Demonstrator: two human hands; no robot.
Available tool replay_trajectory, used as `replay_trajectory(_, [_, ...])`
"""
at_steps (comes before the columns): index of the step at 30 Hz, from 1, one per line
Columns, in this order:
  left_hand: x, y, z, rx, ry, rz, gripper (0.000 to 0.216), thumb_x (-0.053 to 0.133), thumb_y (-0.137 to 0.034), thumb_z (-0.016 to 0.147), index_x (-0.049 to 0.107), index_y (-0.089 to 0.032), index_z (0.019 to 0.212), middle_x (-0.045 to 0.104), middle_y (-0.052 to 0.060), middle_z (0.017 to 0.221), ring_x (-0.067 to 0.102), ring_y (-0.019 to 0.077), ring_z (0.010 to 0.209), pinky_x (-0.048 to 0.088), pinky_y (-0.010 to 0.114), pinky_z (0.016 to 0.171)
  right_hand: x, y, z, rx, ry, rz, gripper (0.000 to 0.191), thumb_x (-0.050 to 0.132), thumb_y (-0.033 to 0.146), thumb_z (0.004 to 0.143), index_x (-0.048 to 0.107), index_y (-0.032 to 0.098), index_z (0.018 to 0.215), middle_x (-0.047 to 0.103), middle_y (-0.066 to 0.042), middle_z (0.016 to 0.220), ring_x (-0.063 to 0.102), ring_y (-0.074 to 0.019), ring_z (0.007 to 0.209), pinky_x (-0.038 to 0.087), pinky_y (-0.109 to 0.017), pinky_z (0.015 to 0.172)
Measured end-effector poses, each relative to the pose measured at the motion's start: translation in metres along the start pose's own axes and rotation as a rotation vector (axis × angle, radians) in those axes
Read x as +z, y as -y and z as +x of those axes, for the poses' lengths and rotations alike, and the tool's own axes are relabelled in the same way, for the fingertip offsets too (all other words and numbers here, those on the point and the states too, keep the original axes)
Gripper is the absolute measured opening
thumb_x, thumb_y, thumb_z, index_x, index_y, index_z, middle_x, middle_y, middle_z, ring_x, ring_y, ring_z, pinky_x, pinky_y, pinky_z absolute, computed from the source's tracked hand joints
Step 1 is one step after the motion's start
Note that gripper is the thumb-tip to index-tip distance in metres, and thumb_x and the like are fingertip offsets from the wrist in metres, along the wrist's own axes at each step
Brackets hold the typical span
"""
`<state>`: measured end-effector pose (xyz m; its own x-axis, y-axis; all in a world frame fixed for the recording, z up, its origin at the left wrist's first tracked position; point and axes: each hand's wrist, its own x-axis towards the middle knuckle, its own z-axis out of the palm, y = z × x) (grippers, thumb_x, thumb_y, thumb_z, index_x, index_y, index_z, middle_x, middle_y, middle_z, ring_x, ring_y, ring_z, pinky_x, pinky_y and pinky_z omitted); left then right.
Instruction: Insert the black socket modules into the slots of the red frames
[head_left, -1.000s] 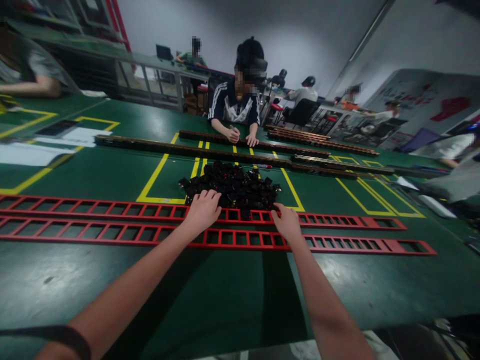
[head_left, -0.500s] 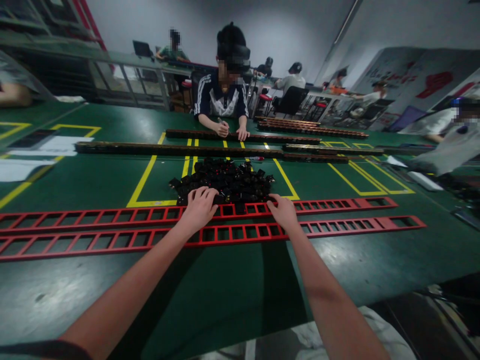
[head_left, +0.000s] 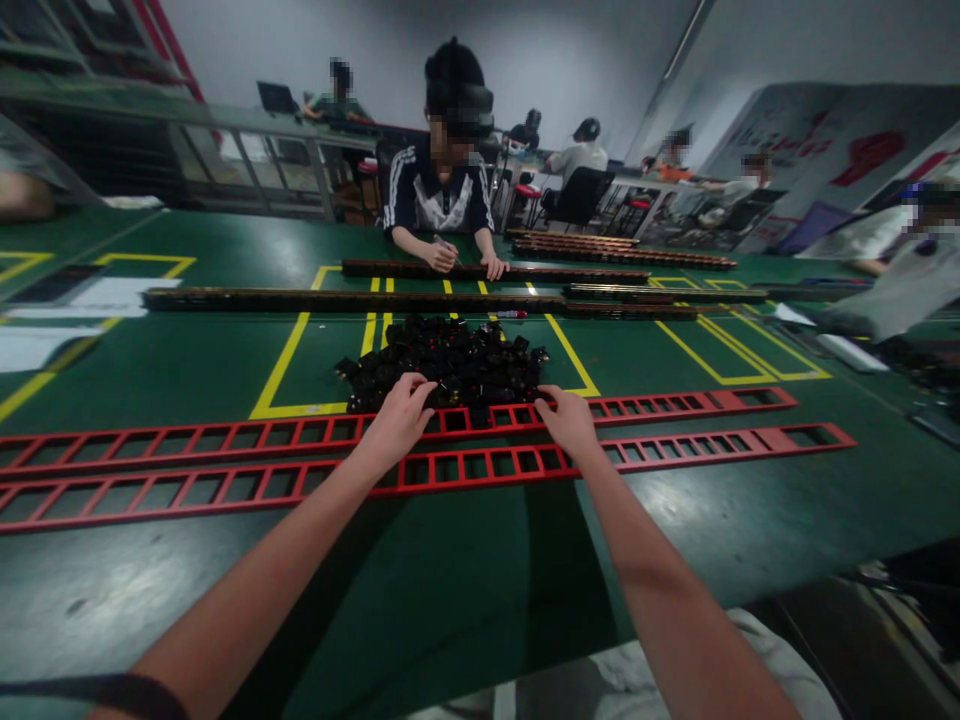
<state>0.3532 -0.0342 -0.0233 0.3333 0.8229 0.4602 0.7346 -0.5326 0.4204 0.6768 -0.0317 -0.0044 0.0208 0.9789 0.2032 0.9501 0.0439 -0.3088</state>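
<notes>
My left hand [head_left: 401,418] is at the near left edge of a pile of small black parts [head_left: 457,358]. Its thumb and bent fingers stand apart, with dark parts showing behind the gap. At the pile's near right corner, my right hand [head_left: 568,422] has thumb and index finger close together; whatever is between them is too dark to make out. Beneath both hands run two long red ladder-like frames, a far one [head_left: 652,408] and a near one [head_left: 765,440]. One black part [head_left: 480,414] sits at the far frame, between my hands.
Long dark strips [head_left: 300,298] lie across the green table [head_left: 465,580] beyond the pile, with a small red-and-white item [head_left: 512,314] beside them. Opposite, a person [head_left: 439,190] holds a pen-like tool over another strip [head_left: 585,277]. White papers [head_left: 112,295] lie at left.
My left fingers have drawn slightly back from the pile, and the thumb-to-finger gap shows more plainly. My right hand stays almost in place. The view has shifted slightly.
</notes>
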Motion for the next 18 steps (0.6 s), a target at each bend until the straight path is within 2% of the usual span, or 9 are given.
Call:
replay_trajectory(4, [-0.002, -0.001, 0.0, -0.034, -0.025, 0.031, 0.033, 0.056, -0.021, 0.093, 0.058, -0.02, 0.125, 0.058, 0.011, 0.122, 0.057, 0.0283, 0.115, 0.05, 0.051, 0.101, 0.001, -0.002, 0.001, 0.008, -0.004, 0.013, 0.036, 0.053, 0.035, 0.095, 0.07, 0.021, 0.123, 0.076, -0.009, 0.103, 0.069, -0.026, 0.098, 0.049, -0.039, 0.095])
replay_trajectory(8, [-0.009, -0.014, 0.001, 0.011, -0.047, 0.075, 0.032, 0.05, -0.024, 0.097, 0.056, -0.019, 0.128, 0.058, 0.012, 0.121, 0.059, 0.0285, 0.115, 0.048, 0.052, 0.103, 0.002, -0.003, 0.001, 0.009, -0.008, 0.015, 0.035, 0.053, 0.034, 0.095, 0.07, 0.022, 0.122, 0.076, -0.008, 0.104, 0.07, -0.0262, 0.099, 0.05, -0.039, 0.096])
replay_trajectory(13, [-0.01, -0.028, 0.0, 0.117, 0.078, -0.015, 0.034, 0.048, -0.026, 0.098, 0.054, -0.022, 0.132, 0.054, 0.011, 0.127, 0.064, 0.0247, 0.105, 0.056, 0.044, 0.092, 0.004, -0.005, 0.001, -0.023, -0.029, 0.067, 0.035, 0.055, 0.032, 0.093, 0.069, 0.02, 0.122, 0.073, -0.009, 0.12, 0.067, -0.027, 0.111, 0.049, -0.041, 0.101])
replay_trajectory(18, [-0.008, -0.027, -0.003, 0.169, 0.118, -0.111, 0.035, 0.048, -0.027, 0.099, 0.053, -0.02, 0.133, 0.052, 0.012, 0.13, 0.058, 0.026, 0.119, 0.053, 0.045, 0.102, 0.005, -0.005, 0.001, -0.04, -0.038, 0.043, 0.033, 0.055, 0.029, 0.092, 0.069, 0.018, 0.12, 0.071, -0.01, 0.124, 0.064, -0.0265, 0.116, 0.048, -0.041, 0.104])
